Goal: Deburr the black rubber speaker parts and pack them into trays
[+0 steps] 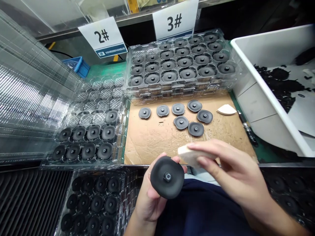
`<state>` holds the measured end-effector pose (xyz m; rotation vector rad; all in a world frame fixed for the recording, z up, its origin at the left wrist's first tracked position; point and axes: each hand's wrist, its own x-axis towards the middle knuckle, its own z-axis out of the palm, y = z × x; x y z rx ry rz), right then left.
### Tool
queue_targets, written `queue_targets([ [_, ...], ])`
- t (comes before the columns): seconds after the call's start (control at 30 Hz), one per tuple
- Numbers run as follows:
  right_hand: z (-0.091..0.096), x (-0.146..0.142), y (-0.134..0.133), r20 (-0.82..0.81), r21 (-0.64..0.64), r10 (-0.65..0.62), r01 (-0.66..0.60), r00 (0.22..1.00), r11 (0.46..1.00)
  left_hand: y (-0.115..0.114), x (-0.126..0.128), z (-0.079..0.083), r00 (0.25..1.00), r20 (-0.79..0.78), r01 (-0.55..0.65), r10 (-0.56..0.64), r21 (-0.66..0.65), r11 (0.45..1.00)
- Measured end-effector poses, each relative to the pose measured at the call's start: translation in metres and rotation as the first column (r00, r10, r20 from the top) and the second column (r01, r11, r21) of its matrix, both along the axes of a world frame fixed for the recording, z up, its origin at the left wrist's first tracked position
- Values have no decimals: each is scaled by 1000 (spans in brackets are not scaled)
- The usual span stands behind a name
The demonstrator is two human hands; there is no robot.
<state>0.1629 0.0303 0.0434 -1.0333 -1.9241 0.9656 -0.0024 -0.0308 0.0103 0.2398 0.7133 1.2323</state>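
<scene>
My left hand (153, 196) grips a black, rounded-square plastic disc (169, 186) with a small raised hub at its centre, hub side toward me. Close beside its upper right edge, my right hand (231, 170) pinches a white wedge-shaped pad (190, 154) between thumb and fingers. A small gap seems to separate pad and disc. Beyond my hands, several similar dark discs (181, 122) lie loose on a cardboard sheet (145, 144). Another white pad (226, 109) rests on the cardboard's right side.
A clear tray stack (182, 86) filled with discs stands at the back. Left is a partly filled clear tray (85, 119); below it, another full tray (92, 205). A white bin (268, 95) with black scraps stands right, beside a dark-handled tool (249, 132). Signs read 2# (104, 37) and 3# (176, 21).
</scene>
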Motion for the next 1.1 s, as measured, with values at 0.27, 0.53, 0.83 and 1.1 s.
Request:
queue_targets([
  [0.27,9,-22,8,195,98,202,-224,960,970,3,-13,-17,981,-144,-118,128,79,990],
  [0.53,-3,-29,-15,-17,245,-3,7,1000,969,10,-8,-9,976,-171,-107,136,171,979],
  [0.83,11,-9,-4,-36,58,-91,93,995,994,15,6,3,988,-67,-137,142,76,988],
  [1.1,15,-26,7,53,125,117,-123,992,984,10,-1,-7,965,-198,-171,169,5,985],
])
